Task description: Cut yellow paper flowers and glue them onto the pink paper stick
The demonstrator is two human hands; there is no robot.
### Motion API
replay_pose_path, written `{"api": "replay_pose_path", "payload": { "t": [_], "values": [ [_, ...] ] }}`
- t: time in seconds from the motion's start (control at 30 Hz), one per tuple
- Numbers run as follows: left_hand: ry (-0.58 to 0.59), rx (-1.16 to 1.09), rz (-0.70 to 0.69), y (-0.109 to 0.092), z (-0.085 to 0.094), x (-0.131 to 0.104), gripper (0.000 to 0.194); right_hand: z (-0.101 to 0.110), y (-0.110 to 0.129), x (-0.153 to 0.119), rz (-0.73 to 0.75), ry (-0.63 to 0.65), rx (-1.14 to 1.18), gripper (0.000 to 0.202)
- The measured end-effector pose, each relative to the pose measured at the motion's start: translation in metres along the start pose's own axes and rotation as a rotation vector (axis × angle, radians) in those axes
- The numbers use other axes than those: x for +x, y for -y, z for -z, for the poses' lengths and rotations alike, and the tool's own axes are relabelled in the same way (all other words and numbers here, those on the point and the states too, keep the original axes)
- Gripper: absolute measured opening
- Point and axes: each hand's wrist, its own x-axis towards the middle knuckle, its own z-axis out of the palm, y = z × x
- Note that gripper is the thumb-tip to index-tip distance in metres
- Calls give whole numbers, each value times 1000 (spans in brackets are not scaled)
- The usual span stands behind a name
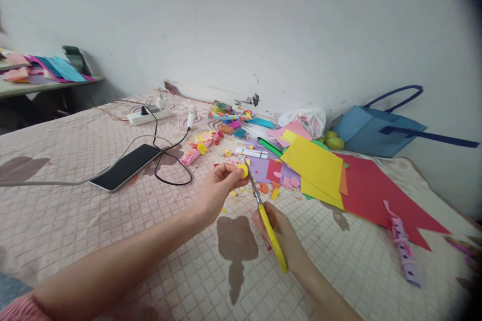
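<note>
Between the thumb and fingers of my left hand (220, 183) is a small yellow piece of paper (243, 170) with a rounded edge. My right hand (280, 230) grips yellow-handled scissors (271, 235), their blades pointing up and away from me. The blade tips (249, 170) lie right beside the yellow piece; whether they touch it I cannot tell. Scraps of yellow, pink and orange paper (264, 188) lie just beyond the hands, by a purple sheet (256, 165) with a small red piece (273, 170) on it.
Yellow sheets (316, 163) overlap a large red sheet (376, 190) at right, near a purple rolled craft (404, 251). A blue bag (376, 130) stands by the wall. Leftward are a pink decorated craft (201, 148), a black tablet-like device (128, 166), cables and a power strip (148, 116).
</note>
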Motion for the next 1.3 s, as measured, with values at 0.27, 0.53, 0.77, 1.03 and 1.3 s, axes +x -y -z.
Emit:
{"api": "replay_pose_path", "payload": {
  "t": [0.27,0.53,0.77,1.03,1.3],
  "values": [
    [29,16,7,0,0,-2,20,1,-7,3,-84,0,206,39],
    [78,77,58,0,1,-3,21,6,-3,5,-136,70,465,47],
    [216,250,0,0,0,-5,9,9,-3,6,-131,103,544,46],
    [470,588,-318,-5,-4,-14,18,16,-3,10,-46,91,574,30],
    [505,666,-325,2,-2,-13,21,14,-6,11,-6,9,631,23]
  ]
}}
